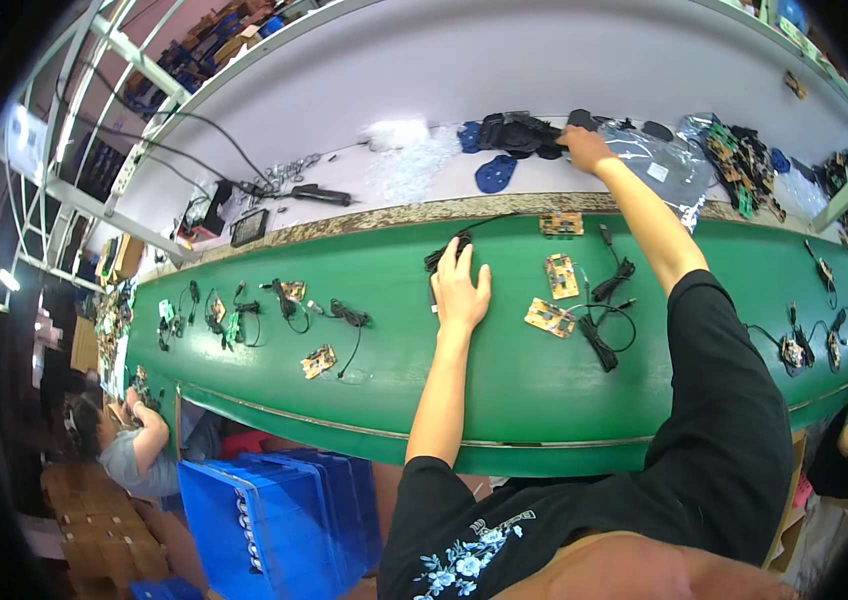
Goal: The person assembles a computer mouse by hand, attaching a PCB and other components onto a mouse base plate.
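My left hand (pixel 461 288) lies over a coiled black cable (pixel 436 258) on the green bench, its fingers stretched out and the thumb apart. Part of a dark item with a white end shows beside the palm; the hand hides the rest. Stretched far forward, my right hand (pixel 586 148) has its fingers closed at the edge of a pile of black flat pieces (pixel 516 134) on the pale shelf. The fingertips overlap one dark piece there. Right of my left hand lie several brown circuit boards (pixel 562 276) and black cables (pixel 599 352).
Blue oval pads (pixel 496 174), clear plastic bits (pixel 409 165) and a silver bag (pixel 659 165) lie on the shelf. More boards with cables (pixel 319 361) are at left. A blue crate (pixel 274 525) stands below the bench. Other people (pixel 139 450) sit at both ends.
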Motion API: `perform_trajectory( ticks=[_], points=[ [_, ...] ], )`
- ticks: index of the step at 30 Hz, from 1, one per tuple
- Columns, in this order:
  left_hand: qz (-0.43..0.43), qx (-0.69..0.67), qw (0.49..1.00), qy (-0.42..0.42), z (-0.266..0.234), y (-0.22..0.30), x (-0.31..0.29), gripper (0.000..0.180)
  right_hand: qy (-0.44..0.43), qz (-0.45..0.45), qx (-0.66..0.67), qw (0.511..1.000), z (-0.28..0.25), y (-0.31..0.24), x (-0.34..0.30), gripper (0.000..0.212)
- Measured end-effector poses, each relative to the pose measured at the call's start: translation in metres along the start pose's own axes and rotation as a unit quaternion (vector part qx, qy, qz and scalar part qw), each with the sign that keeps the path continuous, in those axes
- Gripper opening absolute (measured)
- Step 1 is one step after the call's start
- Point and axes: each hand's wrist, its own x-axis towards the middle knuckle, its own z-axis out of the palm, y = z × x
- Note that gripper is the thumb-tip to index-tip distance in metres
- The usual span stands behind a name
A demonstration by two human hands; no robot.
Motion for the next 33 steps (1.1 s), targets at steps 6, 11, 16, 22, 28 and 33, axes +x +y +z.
perform_trajectory(
  ticks=[6, 11, 16, 22, 28, 33],
  points=[
    [0.013, -0.024, 0.999, 0.021, -0.002, -0.001, 0.001, 0.047, 0.048, -0.058, 0.13, 0.989, -0.037, -0.002, -0.036, 0.013],
    [0.016, 0.029, 0.999, 0.014, 0.001, 0.003, 0.002, 0.048, 0.024, -0.011, 0.225, 0.974, -0.12, -0.026, -0.156, 0.015],
    [0.022, 0.036, 0.998, 0.036, 0.012, 0.008, 0.007, 0.045, 0.014, 0.045, 0.252, 0.967, -0.107, -0.044, -0.217, 0.033],
    [0.037, -0.348, 0.932, -0.095, -0.022, 0.029, -0.017, 0.036, 0.0, -0.026, 0.312, 0.95, -0.107, -0.106, -0.234, 0.037],
    [0.169, -0.165, 0.931, -0.278, -0.079, 0.052, -0.086, 0.07, 0.015, 0.005, 0.367, 0.93, -0.115, -0.098, -0.245, 0.029],
    [0.213, -0.212, 0.917, -0.263, -0.095, 0.083, -0.138, 0.074, 0.002, -0.049, 0.372, 0.927, -0.098, -0.132, -0.187, 0.028]
  ],
)
